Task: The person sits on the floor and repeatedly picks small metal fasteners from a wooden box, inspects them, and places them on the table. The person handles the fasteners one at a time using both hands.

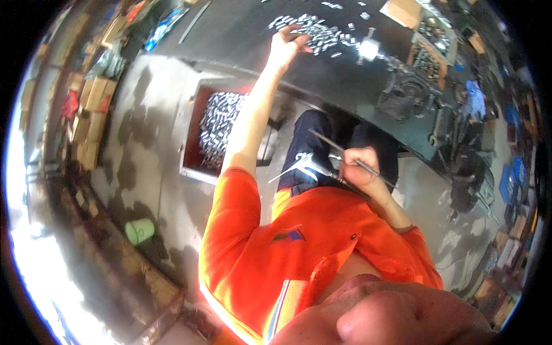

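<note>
My left hand reaches out over the dark worktop, at the near left edge of a pile of small shiny metal cylinders. Its fingers are bent and spread apart; no piece shows clearly between them. Above my lap, my right hand is closed around a thin metal rod that sticks out on both sides of the fist. A silvery branched metal tool with thin prongs extends left from the same hand, over my thigh. How the fingers hold it is hidden.
Left of my knees, a reddish open box holds many similar metal pieces. At the worktop's right stand a tray of small parts, a dark greasy mechanism and a blue cloth. A pale green cup is on the floor; cartons line the left.
</note>
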A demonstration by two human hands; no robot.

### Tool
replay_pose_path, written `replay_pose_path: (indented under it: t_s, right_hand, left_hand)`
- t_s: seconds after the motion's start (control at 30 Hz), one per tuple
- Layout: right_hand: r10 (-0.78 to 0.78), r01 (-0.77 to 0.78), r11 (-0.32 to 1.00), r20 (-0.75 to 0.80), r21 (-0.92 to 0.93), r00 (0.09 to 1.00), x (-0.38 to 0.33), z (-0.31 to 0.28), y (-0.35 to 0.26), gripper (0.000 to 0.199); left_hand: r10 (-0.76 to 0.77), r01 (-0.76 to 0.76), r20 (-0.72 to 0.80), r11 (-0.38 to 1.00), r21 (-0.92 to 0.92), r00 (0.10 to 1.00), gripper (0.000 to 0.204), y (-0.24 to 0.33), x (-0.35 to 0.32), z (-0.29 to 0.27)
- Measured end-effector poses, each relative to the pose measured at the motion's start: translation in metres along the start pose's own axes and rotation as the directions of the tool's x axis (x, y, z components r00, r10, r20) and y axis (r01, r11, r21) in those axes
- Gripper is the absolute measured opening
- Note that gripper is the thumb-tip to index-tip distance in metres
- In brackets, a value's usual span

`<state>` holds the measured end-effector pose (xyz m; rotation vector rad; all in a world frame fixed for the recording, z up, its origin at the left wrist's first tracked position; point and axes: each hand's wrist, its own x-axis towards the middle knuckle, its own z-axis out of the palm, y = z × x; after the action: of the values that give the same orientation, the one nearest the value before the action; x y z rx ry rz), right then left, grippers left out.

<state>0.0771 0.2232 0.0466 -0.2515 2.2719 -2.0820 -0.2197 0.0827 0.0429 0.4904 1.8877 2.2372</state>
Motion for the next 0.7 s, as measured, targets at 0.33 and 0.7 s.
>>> replay_pose_path:
  t_s: [0.33, 0.7]
  right_hand:
    - [0.007, -0.011, 0.994, 0.043, 0.106, 0.999, -0.002, -0.003, 0.021, 0.030]
    - [0.060, -0.068, 0.989, 0.061, 0.133, 0.996, 0.008, 0.012, 0.005, 0.026]
  left_hand:
    - [-0.047, 0.311, -0.469, 0.806, 0.504, 0.882, 0.019, -0.054, -0.178, -0.197]
    - [-0.020, 0.597, -0.598, 0.097, 0.796, 0.801, 0.032, -0.086, -0.237, -0.276]
